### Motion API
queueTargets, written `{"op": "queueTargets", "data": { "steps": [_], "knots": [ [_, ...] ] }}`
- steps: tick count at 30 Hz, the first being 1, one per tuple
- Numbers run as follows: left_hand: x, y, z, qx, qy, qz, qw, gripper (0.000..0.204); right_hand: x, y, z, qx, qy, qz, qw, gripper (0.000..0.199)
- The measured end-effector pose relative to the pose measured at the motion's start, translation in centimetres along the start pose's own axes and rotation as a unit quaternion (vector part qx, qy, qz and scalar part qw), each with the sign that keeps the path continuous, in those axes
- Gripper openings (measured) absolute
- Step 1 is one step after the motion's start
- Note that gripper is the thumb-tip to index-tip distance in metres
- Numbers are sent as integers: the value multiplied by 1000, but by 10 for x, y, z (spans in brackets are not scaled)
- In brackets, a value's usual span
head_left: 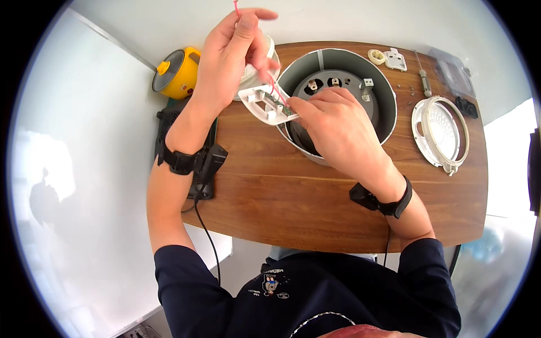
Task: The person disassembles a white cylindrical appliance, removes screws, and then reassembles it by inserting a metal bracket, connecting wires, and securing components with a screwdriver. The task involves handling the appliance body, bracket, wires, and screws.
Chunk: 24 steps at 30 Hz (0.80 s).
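A pink-red wire (272,88) runs from a white plastic panel up to my left hand (228,62), and a bit of it sticks out above the fingers. The left thumb is bent in on the wire, while one finger points out to the right. My right hand (338,121) pinches the right end of the white panel (260,108), which is tilted and has a green circuit board on it. Both hands are over the left rim of a round grey metal pot body (386,96), whose inside shows brackets and terminals. The right fingertips are partly hidden.
White round parts (274,56) stand behind my left hand. A yellow pot (183,73) and a black case (211,135) are at left. On the wooden table (270,208), a screwdriver (424,81), small screws, a white ring (465,141) and a white cover (445,128) lie right.
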State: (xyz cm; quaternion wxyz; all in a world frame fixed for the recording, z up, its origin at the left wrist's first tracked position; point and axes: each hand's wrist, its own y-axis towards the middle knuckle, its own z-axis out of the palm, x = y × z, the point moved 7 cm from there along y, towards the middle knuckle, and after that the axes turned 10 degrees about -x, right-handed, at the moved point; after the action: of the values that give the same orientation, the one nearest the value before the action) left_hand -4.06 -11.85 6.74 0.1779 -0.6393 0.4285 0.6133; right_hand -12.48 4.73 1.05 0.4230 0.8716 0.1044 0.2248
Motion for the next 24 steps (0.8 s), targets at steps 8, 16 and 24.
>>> {"op": "queueTargets", "data": {
  "steps": [8,16,24],
  "knots": [
    [2,-40,-4,-204,105,164,959,124,-1,3,1,58,-17,39,997,22],
    [66,-96,8,-202,34,0,979,70,-1,1,1,6,-7,9,1000,22],
    [53,-91,22,-141,-16,85,986,74,-3,6,-5,9,6,42,999,27]
  ]
}}
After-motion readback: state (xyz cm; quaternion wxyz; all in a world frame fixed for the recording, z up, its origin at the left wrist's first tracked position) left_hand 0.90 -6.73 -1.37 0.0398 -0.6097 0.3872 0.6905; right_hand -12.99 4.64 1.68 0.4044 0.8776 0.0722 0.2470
